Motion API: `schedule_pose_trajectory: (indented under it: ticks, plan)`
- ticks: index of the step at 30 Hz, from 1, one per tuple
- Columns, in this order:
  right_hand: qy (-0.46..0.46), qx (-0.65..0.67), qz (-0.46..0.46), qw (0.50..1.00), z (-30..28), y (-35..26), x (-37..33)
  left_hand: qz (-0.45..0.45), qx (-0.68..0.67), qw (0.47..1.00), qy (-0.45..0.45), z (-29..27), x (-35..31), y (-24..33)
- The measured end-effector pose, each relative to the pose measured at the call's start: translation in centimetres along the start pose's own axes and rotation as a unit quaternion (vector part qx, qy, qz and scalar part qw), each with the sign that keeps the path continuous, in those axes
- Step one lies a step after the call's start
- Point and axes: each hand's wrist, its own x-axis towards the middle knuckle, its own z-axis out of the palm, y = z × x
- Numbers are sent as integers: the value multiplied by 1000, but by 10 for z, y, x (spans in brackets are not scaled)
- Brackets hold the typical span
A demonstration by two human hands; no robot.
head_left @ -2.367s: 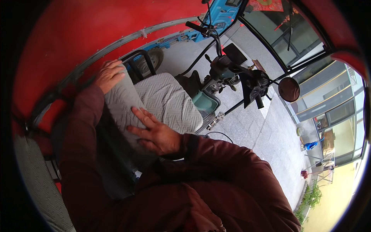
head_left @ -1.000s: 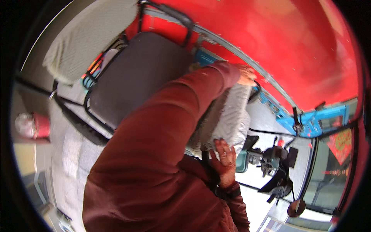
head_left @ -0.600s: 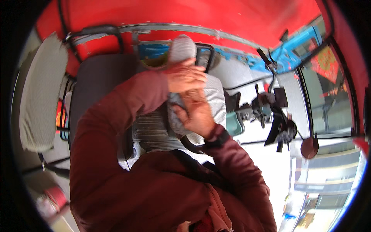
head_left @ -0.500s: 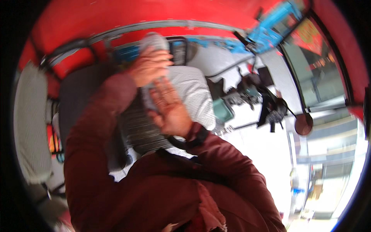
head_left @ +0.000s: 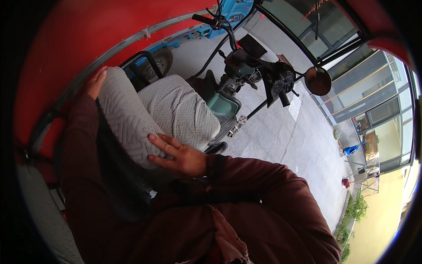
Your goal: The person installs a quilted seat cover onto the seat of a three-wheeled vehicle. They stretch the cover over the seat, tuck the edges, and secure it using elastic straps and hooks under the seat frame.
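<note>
grey quilted backrest (head_left: 123,112) sits right between the hands, left hand (head_left: 95,83) laid along its far end with fingers out straight, right hand (head_left: 178,157) spread over the near end, matching seat (head_left: 180,105) just to its right

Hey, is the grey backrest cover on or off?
On: the grey backrest cover lies over the top, with the right hand touching it.
</note>
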Motion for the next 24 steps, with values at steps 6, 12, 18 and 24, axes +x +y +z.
schedule_pose_trajectory:
  ticks: [6,12,18,24]
  plan:
    - [65,3,-17,998,-35,6,27,201,336,920,17,8,-79,92]
    - [73,72,92,991,9,11,85,312,219,920,-88,31,-140,116]
    - [63,64,39,995,28,14,39,260,237,936,13,27,-96,67]
    - [31,59,-4,998,15,10,-7,83,198,976,42,15,-49,40]
